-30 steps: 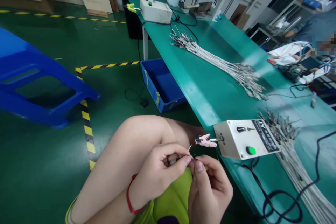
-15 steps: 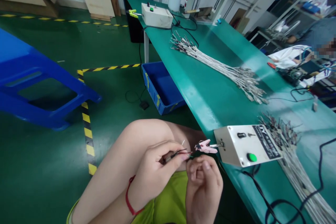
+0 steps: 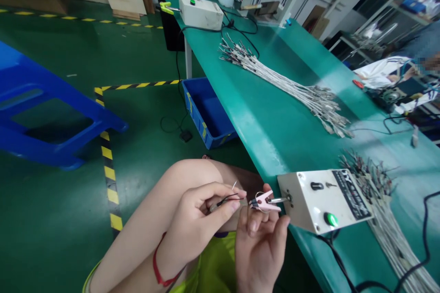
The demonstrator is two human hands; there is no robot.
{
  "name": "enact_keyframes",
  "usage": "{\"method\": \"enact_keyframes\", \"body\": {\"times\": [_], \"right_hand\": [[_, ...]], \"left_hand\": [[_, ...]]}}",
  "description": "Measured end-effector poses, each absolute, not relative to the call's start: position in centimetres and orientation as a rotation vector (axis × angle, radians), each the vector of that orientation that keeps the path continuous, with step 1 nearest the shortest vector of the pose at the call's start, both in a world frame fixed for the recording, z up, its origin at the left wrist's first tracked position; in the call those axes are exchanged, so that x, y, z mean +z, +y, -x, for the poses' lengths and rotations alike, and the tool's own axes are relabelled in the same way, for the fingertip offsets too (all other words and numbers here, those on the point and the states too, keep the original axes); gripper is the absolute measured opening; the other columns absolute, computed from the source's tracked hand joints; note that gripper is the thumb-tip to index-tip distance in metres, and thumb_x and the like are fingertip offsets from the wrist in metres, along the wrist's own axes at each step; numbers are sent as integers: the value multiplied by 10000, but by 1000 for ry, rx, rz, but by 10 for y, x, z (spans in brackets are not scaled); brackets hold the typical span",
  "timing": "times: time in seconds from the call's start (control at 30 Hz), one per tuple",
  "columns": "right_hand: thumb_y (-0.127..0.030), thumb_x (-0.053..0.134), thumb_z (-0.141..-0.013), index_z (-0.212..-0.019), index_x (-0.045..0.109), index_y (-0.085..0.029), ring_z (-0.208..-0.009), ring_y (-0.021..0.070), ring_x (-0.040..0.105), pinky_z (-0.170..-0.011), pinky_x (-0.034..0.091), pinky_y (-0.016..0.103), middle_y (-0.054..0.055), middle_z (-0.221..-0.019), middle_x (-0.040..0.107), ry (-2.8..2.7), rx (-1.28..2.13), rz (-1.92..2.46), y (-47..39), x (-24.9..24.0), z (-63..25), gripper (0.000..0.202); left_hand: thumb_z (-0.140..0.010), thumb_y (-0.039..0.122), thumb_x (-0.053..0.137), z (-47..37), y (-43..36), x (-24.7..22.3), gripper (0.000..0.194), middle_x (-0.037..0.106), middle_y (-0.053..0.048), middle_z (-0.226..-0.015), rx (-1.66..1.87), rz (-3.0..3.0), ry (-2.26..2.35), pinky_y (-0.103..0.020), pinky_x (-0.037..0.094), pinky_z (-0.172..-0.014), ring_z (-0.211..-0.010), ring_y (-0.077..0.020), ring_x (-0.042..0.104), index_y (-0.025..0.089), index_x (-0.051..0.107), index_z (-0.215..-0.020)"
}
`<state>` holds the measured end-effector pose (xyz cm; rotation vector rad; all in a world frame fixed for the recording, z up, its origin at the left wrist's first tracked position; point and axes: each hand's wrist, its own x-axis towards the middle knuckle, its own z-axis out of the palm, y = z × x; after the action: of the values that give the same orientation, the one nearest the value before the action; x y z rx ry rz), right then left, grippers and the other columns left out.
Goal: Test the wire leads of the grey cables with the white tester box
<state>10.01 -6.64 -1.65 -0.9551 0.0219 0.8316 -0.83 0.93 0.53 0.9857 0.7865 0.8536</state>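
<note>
My left hand point(image 3: 202, 213), with a red cord on its wrist, pinches a cable end point(image 3: 225, 200) whose thin black and white wires fan out past the fingertips. My right hand point(image 3: 259, 242) is palm up with thumb and fingers apart, just below and behind a pink clip point(image 3: 264, 202). Whether the fingers touch the clip, I cannot tell. The clip sits on a metal rod out of a white box point(image 3: 323, 199) at the table edge; the wire tips point toward its jaws. A green button point(image 3: 331, 219) on the box glows.
On the green table point(image 3: 275, 114) lie two bundles of white cables, one in the middle point(image 3: 282, 84) and one beside the box point(image 3: 395, 233). A second white box point(image 3: 200, 12) with a yellow clip stands farther off. A blue bin point(image 3: 209, 114) and blue stool point(image 3: 51, 105) stand on the floor.
My right hand has opened from curled fingers and its fingertips have moved up behind the pink clip. The green button has lit up. My left hand still holds the cable end.
</note>
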Motion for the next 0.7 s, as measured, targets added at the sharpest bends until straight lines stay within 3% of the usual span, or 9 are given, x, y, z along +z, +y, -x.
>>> {"method": "enact_keyframes", "body": {"times": [0.1,0.27,0.4,0.6,0.7], "right_hand": [[-497,711,-994,-1222,773,-225,-546,96,386,-700,538,225,-76,-545,491,78,838,938,-65,-16,-98,360],[-425,856,-886,-1151,799,-211,-492,79,317,-587,499,161,-104,-470,432,208,840,943,-65,-14,-105,346],[-456,915,-816,-1112,815,-222,-496,71,350,-700,573,190,-102,-453,448,228,848,983,-66,-17,-109,390],[-484,911,-817,-1069,820,-232,-490,58,361,-634,534,159,-93,-472,472,143,874,992,-65,-20,-110,368],[-483,899,-832,-1083,816,-231,-485,56,351,-676,552,172,-99,-474,468,110,872,991,-67,-22,-112,365]], "left_hand": [[-918,144,789,9,11,6,119,867,-59,-1058,845,-978,778,-201,640,-837,-984,-202,810,220,864,-970],[-911,128,780,9,10,7,117,873,-61,-1058,854,-1016,784,-216,659,-831,-989,-223,826,221,850,-923],[-898,103,761,4,9,7,119,868,-76,-1095,855,-1049,795,-225,675,-817,-997,-236,833,203,826,-905],[-880,49,731,-1,7,6,167,867,-59,-1037,920,-1097,766,-236,685,-822,-999,-231,833,202,798,-879],[-875,38,735,-1,7,5,185,860,-46,-1020,951,-1162,768,-228,679,-818,-977,-217,829,209,804,-884]]}}
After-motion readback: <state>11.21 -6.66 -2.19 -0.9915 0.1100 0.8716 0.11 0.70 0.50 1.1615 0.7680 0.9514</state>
